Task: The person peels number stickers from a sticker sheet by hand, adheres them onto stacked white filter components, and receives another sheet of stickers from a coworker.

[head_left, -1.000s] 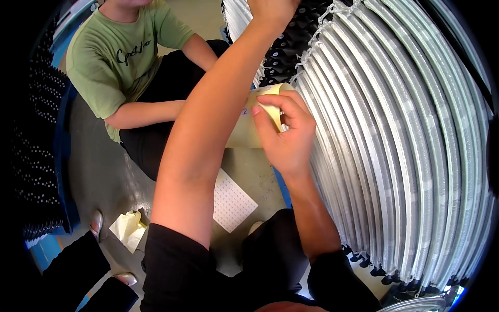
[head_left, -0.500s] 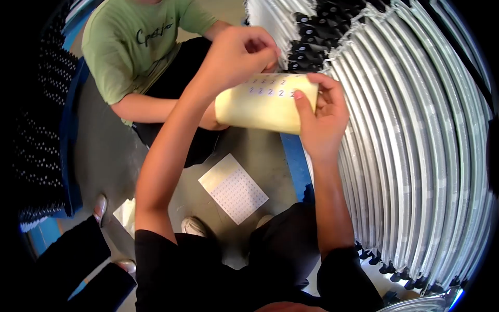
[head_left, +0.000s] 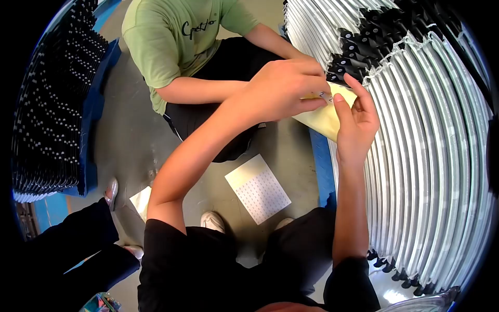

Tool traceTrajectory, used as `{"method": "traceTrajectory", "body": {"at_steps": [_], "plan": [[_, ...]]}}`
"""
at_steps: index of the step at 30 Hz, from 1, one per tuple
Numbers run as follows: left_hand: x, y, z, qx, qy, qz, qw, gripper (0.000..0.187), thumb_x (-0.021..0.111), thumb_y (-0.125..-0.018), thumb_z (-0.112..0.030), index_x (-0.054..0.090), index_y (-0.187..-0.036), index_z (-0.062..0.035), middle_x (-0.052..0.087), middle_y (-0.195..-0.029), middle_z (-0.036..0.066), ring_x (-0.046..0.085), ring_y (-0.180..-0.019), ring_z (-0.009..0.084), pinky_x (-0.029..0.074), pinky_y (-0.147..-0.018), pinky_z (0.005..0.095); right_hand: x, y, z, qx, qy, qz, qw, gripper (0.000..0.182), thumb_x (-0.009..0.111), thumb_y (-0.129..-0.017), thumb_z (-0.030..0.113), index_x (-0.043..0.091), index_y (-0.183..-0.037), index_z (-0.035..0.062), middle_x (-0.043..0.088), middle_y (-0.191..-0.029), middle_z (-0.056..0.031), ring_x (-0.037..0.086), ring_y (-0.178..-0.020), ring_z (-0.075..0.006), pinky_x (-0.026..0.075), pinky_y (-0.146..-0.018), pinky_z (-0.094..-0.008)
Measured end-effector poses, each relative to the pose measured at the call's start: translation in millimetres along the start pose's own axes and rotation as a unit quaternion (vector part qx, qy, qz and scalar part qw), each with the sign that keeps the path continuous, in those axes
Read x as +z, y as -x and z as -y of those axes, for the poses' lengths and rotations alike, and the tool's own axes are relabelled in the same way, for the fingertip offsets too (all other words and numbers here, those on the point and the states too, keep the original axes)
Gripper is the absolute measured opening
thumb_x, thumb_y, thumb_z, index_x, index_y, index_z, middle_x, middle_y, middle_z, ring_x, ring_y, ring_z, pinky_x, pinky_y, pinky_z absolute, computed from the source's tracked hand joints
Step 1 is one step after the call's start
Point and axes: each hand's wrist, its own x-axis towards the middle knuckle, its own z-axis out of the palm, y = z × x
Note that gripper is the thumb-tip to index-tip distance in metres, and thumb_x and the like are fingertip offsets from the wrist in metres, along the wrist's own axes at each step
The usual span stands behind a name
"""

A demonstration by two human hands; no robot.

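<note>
A yellow sheet of small labels printed with the number 2 (head_left: 318, 120) is bent between my hands. My right hand (head_left: 357, 117) grips its right side, thumb on the printed face. Over the sheet's upper left part lies my left hand (head_left: 288, 88), its thumb and fingertips pinched together at the labels. Whatever is between those fingertips is too small to make out. Just beyond my hands stand long white wrapped bars (head_left: 410, 156) with black end pieces (head_left: 358, 49).
Another person in a green shirt (head_left: 171, 44) sits ahead, forearms reaching toward the bars. A second label sheet (head_left: 258, 190) and a pale paper (head_left: 141, 202) lie on the floor. Black stacked parts (head_left: 49, 119) stand at the left. Another person's legs (head_left: 86, 231) show at lower left.
The view has shifted, so things appear further right. My left hand has come down onto the labels from above the sheet, which is now more tilted and largely covered.
</note>
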Motion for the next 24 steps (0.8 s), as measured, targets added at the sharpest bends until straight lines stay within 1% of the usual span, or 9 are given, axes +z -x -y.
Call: {"method": "traceTrajectory", "body": {"at_steps": [1,2,5,7,10,13,15,20,24], "plan": [[-1,-1,0,0.02,-0.012,-0.011,1.0,0.019,0.079,-0.073,-0.013,0.07,-0.089,-0.0115,0.063,-0.086,-0.001,0.064,-0.073,0.0193,0.052,-0.062,0.0305,2,0,0,-0.002,-0.002,0.0,1.0,0.04,0.059,-0.088,-0.01,0.056,-0.128,-0.0043,0.061,-0.106,-0.0097,0.06,-0.096,-0.0115,0.05,-0.079,-0.0231],[-3,0,-1,0.037,-0.023,-0.021,0.999,0.018,0.08,-0.073,-0.013,0.07,-0.088,-0.0118,0.063,-0.083,-0.002,0.064,-0.07,0.0185,0.052,-0.06,0.0303,1,1,1,0.01,0.014,0.002,1.0,0.041,0.06,-0.088,-0.01,0.056,-0.128,-0.0041,0.061,-0.102,-0.0083,0.06,-0.094,-0.0103,0.049,-0.078,-0.022],[-9,2,-2,0.033,-0.033,-0.016,0.999,0.016,0.079,-0.074,-0.014,0.07,-0.087,-0.0117,0.064,-0.082,-0.002,0.064,-0.07,0.0184,0.053,-0.06,0.0308,1,3,3,0.017,0.044,0.017,0.999,0.044,0.06,-0.088,-0.01,0.054,-0.131,-0.004,0.061,-0.095,-0.0068,0.06,-0.088,-0.0083,0.048,-0.074,-0.0204],[-11,3,-2,0.029,-0.029,-0.011,0.999,0.016,0.079,-0.074,-0.014,0.07,-0.087,-0.0115,0.064,-0.082,-0.001,0.064,-0.07,0.0189,0.053,-0.06,0.0311,6,5,7,0.027,-0.014,0.019,0.999,0.046,0.059,-0.089,-0.009,0.051,-0.134,-0.0037,0.063,-0.094,-0.0073,0.062,-0.086,-0.009,0.049,-0.074,-0.0204],[-11,3,-4,0.024,-0.019,-0.005,1.0,0.017,0.079,-0.074,-0.014,0.07,-0.087,-0.011,0.064,-0.083,0.0,0.064,-0.07,0.0199,0.053,-0.061,0.0318,7,6,11,0.051,-0.045,0.007,0.998,0.047,0.059,-0.09,-0.008,0.048,-0.135,-0.0032,0.064,-0.093,-0.0071,0.063,-0.083,-0.0091,0.049,-0.073,-0.0205],[-11,4,-8,0.023,-0.024,-0.003,0.999,0.018,0.08,-0.074,-0.015,0.07,-0.088,-0.0099,0.064,-0.085,0.001,0.065,-0.07,0.0209,0.053,-0.061,0.0327,5,7,10,0.031,-0.008,-0.007,0.999,0.045,0.06,-0.09,-0.007,0.049,-0.134,-0.0026,0.065,-0.091,-0.0057,0.061,-0.079,-0.0066,0.047,-0.069,-0.0188],[-9,0,-10,0.021,-0.034,0.013,0.999,0.019,0.079,-0.075,-0.014,0.07,-0.09,-0.0081,0.064,-0.087,0.003,0.065,-0.071,0.0223,0.053,-0.061,0.0334,2,7,7,0.014,0.0,-0.016,1.0,0.043,0.062,-0.09,-0.006,0.052,-0.131,-0.0023,0.064,-0.087,-0.0037,0.059,-0.074,-0.0047,0.044,-0.063,-0.0174],[-8,-2,-11,0.025,-0.008,0.013,1.0,0.014,0.075,-0.078,-0.008,0.069,-0.09,-0.0053,0.064,-0.086,0.004,0.064,-0.069,0.023,0.053,-0.059,0.0326,-3,7,7,-0.011,0.044,-0.011,0.999,0.041,0.063,-0.09,-0.005,0.053,-0.13,-0.0021,0.064,-0.084,-0.0032,0.058,-0.074,-0.0044,0.044,-0.063,-0.0179],[-5,-4,-13,0.044,-0.005,0.011,0.999,0.011,0.073,-0.079,-0.007,0.069,-0.089,-0.0043,0.064,-0.085,0.004,0.063,-0.068,0.023,0.052,-0.059,0.0331,-5,8,9,-0.004,0.037,-0.016,0.999,0.041,0.063,-0.09,-0.005,0.053,-0.129,-0.0022,0.063,-0.083,-0.0033,0.058,-0.074,-0.0044,0.044,-0.063,-0.018]]}}
